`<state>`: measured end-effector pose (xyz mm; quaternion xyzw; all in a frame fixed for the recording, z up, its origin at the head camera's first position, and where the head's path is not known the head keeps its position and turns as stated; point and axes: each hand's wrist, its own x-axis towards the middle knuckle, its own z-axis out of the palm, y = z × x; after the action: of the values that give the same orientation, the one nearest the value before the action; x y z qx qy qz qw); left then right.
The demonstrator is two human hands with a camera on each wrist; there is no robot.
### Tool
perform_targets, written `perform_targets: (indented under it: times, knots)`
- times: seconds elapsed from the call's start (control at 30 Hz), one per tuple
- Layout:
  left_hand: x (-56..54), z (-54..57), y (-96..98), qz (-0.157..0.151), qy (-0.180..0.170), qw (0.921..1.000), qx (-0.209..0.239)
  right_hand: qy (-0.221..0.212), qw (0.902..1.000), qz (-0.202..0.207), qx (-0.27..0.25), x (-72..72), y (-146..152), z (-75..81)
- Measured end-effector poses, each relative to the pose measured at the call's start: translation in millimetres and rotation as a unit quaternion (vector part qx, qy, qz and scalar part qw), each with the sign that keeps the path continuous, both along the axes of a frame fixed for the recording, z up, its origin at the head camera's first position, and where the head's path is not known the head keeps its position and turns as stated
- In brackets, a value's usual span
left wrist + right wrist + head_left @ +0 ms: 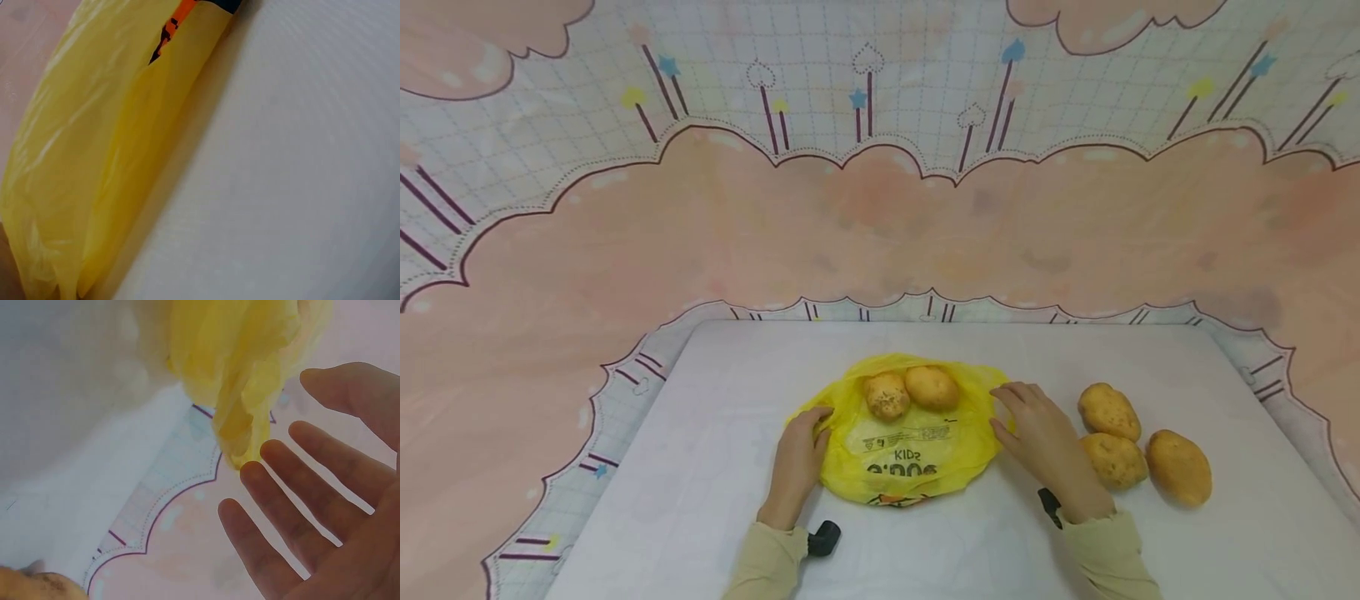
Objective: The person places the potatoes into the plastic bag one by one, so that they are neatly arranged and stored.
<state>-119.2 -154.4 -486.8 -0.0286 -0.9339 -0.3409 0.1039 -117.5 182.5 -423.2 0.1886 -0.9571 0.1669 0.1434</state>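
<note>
A yellow plastic bag (910,467) with dark print lies spread on the table, its mouth wide. Two potatoes, one speckled (887,397) and one smoother (932,388), rest at the bag's far side. My left hand (795,458) pinches the bag's left edge; in the left wrist view the yellow film (69,162) gathers into folds toward the fingers at the lower left corner. On the other side, my right hand (1039,429) is at the bag's right edge. Its fingers (300,506) are straight and spread beside the bunched film (244,394) in the right wrist view.
Three loose potatoes lie right of the bag: one farther back (1109,412), one beside my right wrist (1114,461), and one farthest right (1179,468). A white cover (685,467) is over the table. Patterned cloth (880,225) hangs behind it.
</note>
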Motion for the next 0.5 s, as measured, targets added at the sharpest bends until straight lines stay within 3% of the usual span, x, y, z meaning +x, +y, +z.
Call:
perform_targets:
  times: [0.37, 0.5]
  knots:
    - [0.1, -0.6, -1.1, 0.009, 0.001, 1.0000, 0.003, 0.026, 0.9994, 0.021, 0.009, 5.3, 13, -6.9]
    - [-0.2, -2.0, 0.2, 0.008, 0.001, 1.0000, 0.005, 0.013, 0.9996, 0.006, 0.024, 9.4, 19, -6.5]
